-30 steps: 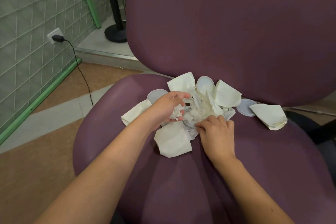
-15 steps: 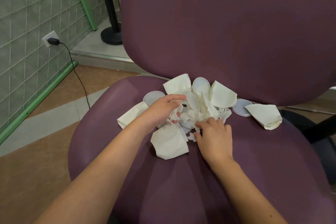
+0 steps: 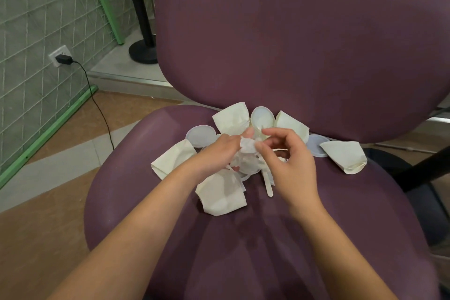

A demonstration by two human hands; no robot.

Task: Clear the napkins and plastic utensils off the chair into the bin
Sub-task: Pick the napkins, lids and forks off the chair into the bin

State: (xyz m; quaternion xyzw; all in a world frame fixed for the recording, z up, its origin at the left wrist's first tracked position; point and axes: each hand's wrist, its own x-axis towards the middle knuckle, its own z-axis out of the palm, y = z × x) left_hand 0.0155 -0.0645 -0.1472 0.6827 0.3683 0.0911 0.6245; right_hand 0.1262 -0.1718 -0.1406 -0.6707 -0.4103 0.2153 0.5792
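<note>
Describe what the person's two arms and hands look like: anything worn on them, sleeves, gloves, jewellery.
Both forearms are bare right up to the bottom of the view, with no sleeve showing. The left hand and right hand wear no gloves. No watch, bracelet or ring shows on either wrist or on the fingers in view.

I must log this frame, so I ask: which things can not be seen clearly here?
- Bin: not in the head view.
- Middle of the pile: hidden by the left hand and right hand.
- Crumpled napkin: which fingers pinch it is unclear.
- White utensil: only the handle shows; its type is unknown.
- Purple chair: cut off by the edges.
</note>
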